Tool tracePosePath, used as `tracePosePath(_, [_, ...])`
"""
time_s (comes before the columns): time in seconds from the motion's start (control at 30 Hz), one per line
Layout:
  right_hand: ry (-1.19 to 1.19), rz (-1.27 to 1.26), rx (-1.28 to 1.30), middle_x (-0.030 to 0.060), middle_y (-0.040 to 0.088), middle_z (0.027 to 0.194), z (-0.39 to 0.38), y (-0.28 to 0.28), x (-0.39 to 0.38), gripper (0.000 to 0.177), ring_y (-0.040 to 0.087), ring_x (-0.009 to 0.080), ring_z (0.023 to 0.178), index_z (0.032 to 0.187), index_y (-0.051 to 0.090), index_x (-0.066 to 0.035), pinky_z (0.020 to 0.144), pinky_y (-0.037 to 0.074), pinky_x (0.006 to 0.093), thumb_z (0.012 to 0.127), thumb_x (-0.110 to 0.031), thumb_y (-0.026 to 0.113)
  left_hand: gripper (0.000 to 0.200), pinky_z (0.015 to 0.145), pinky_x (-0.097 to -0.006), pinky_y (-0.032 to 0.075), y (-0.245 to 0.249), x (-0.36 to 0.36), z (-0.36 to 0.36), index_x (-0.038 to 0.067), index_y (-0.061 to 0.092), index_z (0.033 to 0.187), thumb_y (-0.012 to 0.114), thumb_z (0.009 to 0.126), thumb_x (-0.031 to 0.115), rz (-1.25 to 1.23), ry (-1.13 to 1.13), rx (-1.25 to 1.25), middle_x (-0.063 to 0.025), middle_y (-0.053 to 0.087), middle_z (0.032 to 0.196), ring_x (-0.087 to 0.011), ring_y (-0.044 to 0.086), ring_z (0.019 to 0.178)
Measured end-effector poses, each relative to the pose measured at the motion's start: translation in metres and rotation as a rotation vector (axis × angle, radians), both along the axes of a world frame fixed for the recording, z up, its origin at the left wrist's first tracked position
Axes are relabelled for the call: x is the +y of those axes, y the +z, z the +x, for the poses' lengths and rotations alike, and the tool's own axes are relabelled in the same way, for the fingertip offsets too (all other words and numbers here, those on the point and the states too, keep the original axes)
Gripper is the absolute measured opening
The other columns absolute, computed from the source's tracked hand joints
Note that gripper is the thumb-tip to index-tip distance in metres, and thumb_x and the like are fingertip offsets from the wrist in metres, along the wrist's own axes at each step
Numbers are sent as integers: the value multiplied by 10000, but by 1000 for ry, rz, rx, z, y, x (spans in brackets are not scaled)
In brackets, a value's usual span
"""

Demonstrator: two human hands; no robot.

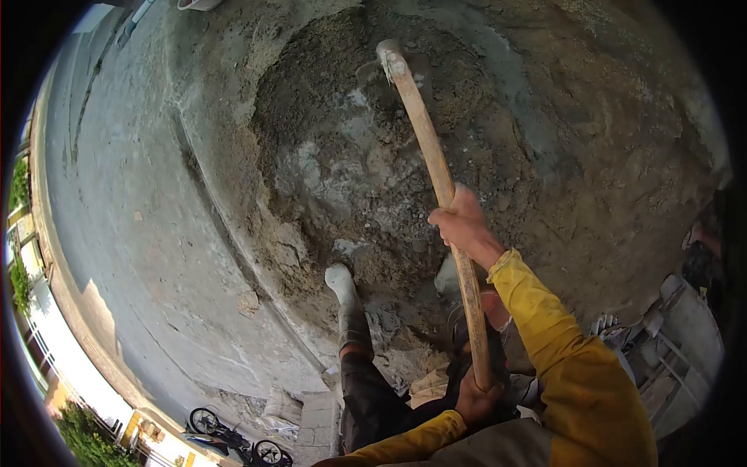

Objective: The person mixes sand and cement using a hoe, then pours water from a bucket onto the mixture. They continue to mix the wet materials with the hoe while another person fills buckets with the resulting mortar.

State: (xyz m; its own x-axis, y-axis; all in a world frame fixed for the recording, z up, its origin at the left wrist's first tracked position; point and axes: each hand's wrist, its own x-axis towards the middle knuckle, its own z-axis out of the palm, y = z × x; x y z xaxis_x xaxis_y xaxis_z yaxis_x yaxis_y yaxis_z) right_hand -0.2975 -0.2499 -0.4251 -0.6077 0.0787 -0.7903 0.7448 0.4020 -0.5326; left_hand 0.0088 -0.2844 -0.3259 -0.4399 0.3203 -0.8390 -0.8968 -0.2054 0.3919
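A long-handled hoe (424, 128) runs up the middle of the view, its metal head resting at the far side of a heap of grey, wet-looking mortar mix (334, 171). Partway up the wooden handle, my right hand (464, 222) is wrapped round it. Lower down, close to my body, my left hand (476, 401) grips the handle near its butt end. The hoe's blade is mostly lost against the dark mix. My two feet in pale, mortar-coated boots (340, 282) stand at the near edge of the heap.
A groove (210, 194) crosses the concrete floor to the left. A motorbike (233, 440) stands at the lower left, near paving blocks (313, 424). Boards and scrap (677, 350) lie at the right. A pale container (198, 4) shows at the top edge.
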Motion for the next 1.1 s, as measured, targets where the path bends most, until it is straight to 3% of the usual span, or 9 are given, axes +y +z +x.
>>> tracePosePath(0.23, [-337,-59,257,71,538,615,-172,-105,-24,184,531,152,486,923,548,82,438,462,299,806,-49,605,248,563,-311,465,-180,-96,-176,5,494,896,656,714,48,-433,-132,424,-65,537,719,-144,521,595])
tracePosePath(0.33, [-248,-23,65,100,576,635,-119,-121,-32,171,568,177,497,869,572,99,460,493,303,790,-52,571,284,625,-352,470,-123,-98,-137,-14,504,909,666,691,71,-358,-134,150,-97,541,728,-193,564,659])
tracePosePath(0.47, [-155,49,-36,308,626,992,-7,-117,-40,334,629,426,970,1011,564,117,837,514,436,766,-105,613,253,484,-278,441,-53,-89,-48,48,492,861,688,704,31,-282,-96,-147,-12,522,655,-108,509,516])
tracePosePath(0.57, [-160,23,-40,253,620,869,74,-88,-40,345,658,378,836,1011,507,81,717,541,433,769,-132,631,282,561,-294,470,-15,-105,30,38,520,879,728,690,73,-279,-267,-135,-25,559,673,-124,550,596])
tracePosePath(0.63, [-348,-166,-155,75,539,668,107,-52,-30,356,564,159,479,1078,429,43,393,466,307,794,-48,624,418,719,-336,492,19,-114,54,3,545,1038,729,688,141,-262,-303,-89,-88,601,860,-190,598,771])
tracePosePath(0.8, [-687,-208,-119,64,518,659,79,-6,20,283,516,140,440,965,441,17,377,444,304,760,-10,636,426,757,-350,473,6,-119,29,40,520,1082,706,714,146,-229,-475,3,-73,568,848,-182,561,798])
tracePosePath(0.9, [-762,-110,55,58,510,631,9,-56,62,151,506,153,450,822,479,6,411,449,306,802,-26,625,376,752,-453,478,-78,-125,-72,-8,512,1018,658,703,136,-318,-631,273,-273,584,879,-453,587,874])
tracePosePath(0.97, [-830,-62,60,59,505,611,-30,-95,70,135,506,168,470,758,488,-11,465,464,318,822,-43,603,354,742,-474,475,-112,-150,-140,-7,518,1002,656,698,110,-387,-632,467,-283,590,854,-463,586,866])
tracePosePath(1.1, [-962,-201,-110,68,502,604,16,-127,-23,103,502,183,478,780,500,-4,470,464,340,842,-33,577,372,771,-499,487,-54,-255,-145,12,514,1058,637,730,140,-509,-817,384,-296,613,914,-473,589,908])
